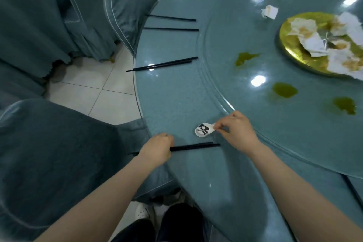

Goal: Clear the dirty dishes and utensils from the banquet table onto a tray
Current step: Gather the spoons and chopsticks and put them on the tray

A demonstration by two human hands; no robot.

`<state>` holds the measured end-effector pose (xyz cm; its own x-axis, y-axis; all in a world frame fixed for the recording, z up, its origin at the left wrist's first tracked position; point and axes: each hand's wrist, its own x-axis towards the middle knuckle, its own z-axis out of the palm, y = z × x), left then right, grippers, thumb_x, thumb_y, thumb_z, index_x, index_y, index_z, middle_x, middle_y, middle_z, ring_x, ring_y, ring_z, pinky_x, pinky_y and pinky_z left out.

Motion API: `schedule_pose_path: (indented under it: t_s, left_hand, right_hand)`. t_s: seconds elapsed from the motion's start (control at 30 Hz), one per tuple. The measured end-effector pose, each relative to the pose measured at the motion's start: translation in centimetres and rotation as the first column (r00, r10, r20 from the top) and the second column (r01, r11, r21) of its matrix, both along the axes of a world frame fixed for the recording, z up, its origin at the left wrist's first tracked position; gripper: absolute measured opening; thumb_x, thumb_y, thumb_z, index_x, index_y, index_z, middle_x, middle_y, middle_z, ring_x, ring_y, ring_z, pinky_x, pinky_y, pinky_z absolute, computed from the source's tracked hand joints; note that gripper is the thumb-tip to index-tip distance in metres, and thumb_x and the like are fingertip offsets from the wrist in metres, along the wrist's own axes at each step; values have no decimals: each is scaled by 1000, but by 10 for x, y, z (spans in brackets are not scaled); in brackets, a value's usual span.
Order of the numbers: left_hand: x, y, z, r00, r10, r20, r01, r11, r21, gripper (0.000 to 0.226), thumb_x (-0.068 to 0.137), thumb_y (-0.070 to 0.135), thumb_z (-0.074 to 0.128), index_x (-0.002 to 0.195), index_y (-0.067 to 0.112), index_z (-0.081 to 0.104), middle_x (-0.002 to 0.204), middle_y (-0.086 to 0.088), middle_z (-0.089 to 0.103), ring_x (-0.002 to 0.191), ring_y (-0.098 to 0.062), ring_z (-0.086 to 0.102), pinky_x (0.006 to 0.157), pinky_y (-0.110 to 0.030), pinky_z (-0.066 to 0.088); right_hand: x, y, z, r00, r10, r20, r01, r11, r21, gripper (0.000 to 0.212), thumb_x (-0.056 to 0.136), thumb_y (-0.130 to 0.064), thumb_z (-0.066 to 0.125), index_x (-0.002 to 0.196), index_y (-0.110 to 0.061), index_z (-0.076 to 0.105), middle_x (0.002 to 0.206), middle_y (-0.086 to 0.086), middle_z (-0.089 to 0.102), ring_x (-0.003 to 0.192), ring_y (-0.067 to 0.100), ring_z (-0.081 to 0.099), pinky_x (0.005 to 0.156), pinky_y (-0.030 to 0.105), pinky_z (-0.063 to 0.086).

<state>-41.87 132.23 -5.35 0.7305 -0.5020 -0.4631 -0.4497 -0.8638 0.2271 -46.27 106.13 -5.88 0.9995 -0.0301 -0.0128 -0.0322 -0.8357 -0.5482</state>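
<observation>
We close our left hand (pixel 158 148) around the chopsticks (pixel 193 146) and pinch the dirty spoon (pixel 204 129) by its handle in our right hand (pixel 236 130), lifting both off the table (pixel 176 94) together.

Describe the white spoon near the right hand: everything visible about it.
The white spoon is a short, ceramic-looking soup spoon lying bowl-up on the blue table, just beyond the nearest pair of black chopsticks. Its bowl holds dark, blackish residue. The bowl points left; the handle runs right, where the right hand pinches it between fingertips. It lies just outside the glass turntable's edge.
</observation>
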Motion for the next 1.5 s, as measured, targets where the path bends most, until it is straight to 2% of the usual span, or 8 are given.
schedule_pose_path:
  t_s: [0.27,0.5,0.7,0.9,1.1,1.2,1.3,1.5]
  left_hand:
    - [7,6,-3,997,-37,71,41,997,-59,36,84,-9,44,111,12,57,111,-7,52,106,-24,50,85,-30,39]
    - [12,5,-5,988,-62,141,75,993,-88,40,83,-10,43,112,13,56,112,-6,51,108,-23,47,90,-33,42]
    - [10,6,-10,969,-178,170,179,984,12,18,92,14,52,110,13,55,114,-5,53,108,-23,49,93,-31,37]
    - [21,-1,-4,974,-224,48,215,967,133,18,91,13,54,108,7,55,114,-13,56,105,-29,54,87,-35,41]
    - [18,1,0,979,-196,59,189,976,108,19,92,8,48,109,6,56,116,-14,55,109,-30,53,91,-35,40]
    - [16,16,6,987,-138,78,131,988,86,18,94,15,48,110,10,54,115,-11,58,106,-29,54,85,-37,41]
    - [21,38,22,996,-34,87,34,999,-2,14,94,21,49,105,15,55,110,-8,61,100,-26,57,77,-33,40]
    - [37,99,81,966,255,35,-229,916,-329,12,92,15,55,87,26,53,81,15,56,80,-10,55,60,-19,37]
  right_hand:
    - [12,9,-8,999,27,-40,-31,993,-111,9,78,-18,73,82,-26,73,103,-14,68,102,17,53,84,28,27]
    - [9,10,-13,995,31,-97,-38,996,-75,10,81,-8,66,86,-16,69,90,-1,66,90,23,59,78,32,44]
    - [-4,8,-14,977,-132,-169,137,990,21,17,82,-9,63,92,-20,54,88,-8,56,81,15,52,68,26,36]
    - [-14,11,-13,941,-255,-221,291,945,149,25,79,-6,66,86,-25,51,79,-13,56,71,9,53,64,22,38]
    - [-22,19,-10,897,-354,-265,406,897,176,20,84,-11,63,91,-28,57,81,-13,60,75,9,56,66,21,39]
    - [-24,26,-4,911,-341,-233,371,923,101,13,88,-13,59,83,-25,62,65,-14,53,59,2,47,52,16,31]
    - [-22,39,4,919,-318,-232,341,938,64,21,90,-13,53,69,-13,57,57,-5,43,54,16,40,48,26,29]
    - [-7,85,39,916,-324,-237,352,932,85,16,92,-11,48,94,-13,63,82,6,66,77,28,58,65,34,43]
